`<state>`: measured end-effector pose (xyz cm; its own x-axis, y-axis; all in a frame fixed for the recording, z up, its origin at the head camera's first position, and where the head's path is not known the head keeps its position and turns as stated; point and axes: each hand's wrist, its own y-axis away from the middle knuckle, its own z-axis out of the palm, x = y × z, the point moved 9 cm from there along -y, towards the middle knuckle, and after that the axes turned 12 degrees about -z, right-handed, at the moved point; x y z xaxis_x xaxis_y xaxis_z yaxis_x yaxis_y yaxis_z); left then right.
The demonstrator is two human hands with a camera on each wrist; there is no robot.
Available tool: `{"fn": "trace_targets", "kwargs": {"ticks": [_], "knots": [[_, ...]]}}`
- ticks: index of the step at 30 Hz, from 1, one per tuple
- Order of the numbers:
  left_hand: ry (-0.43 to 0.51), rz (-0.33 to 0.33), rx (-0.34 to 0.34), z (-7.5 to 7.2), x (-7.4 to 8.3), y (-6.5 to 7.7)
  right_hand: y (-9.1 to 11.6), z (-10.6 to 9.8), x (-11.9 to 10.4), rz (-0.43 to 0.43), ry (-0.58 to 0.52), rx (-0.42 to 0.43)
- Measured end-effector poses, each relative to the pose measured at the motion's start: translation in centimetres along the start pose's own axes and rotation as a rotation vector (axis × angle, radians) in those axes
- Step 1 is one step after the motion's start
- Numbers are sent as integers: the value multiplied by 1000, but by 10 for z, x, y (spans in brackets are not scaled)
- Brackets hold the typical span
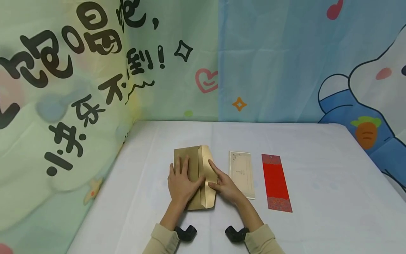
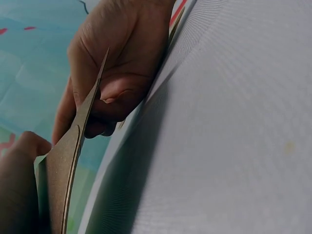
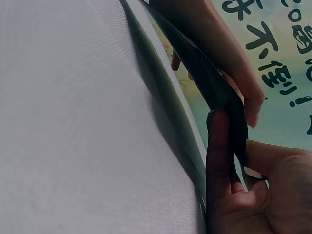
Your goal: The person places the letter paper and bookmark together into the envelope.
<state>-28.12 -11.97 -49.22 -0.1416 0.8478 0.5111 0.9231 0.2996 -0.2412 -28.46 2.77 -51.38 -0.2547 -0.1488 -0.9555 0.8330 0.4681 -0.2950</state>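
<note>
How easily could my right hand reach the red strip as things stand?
Probably yes, once the right hand releases the gold envelope; only the flat cream card lies between it and the red strip.

Envelope (image 1: pixel 194 166) partly covered, card print (image 1: pixel 240 172) illegible

This looks like a staged tabletop corner; the kind of building around it cannot be told. A white-covered surface (image 1: pixel 336 204) stands against printed cloths: a yellow-green cloth (image 1: pixel 22 169) with large black Chinese characters (image 1: pixel 58 161), and a blue cloth (image 1: pixel 269 70) with a cartoon animal (image 1: pixel 377 91) and carrot (image 1: pixel 366 135).
</note>
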Motion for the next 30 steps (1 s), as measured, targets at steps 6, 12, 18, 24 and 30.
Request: {"fn": "trace_targets", "kwargs": {"ticks": [6, 12, 18, 24, 30], "knots": [[0, -10, 8, -2, -1, -1, 0, 2, -1, -50, -17, -4], [-3, -8, 8, -2, -1, 0, -1, 4, -3, -91, -47, -8], [-13, -11, 20, -3, 0, -2, -1, 3, -5, -105, -29, -1], [-33, -34, 17, -1, -2, -3, -1, 4, -5, -111, -56, -6], [-20, -30, 20, -1, -2, -4, -2, 4, -6, -136, -73, -12]]}}
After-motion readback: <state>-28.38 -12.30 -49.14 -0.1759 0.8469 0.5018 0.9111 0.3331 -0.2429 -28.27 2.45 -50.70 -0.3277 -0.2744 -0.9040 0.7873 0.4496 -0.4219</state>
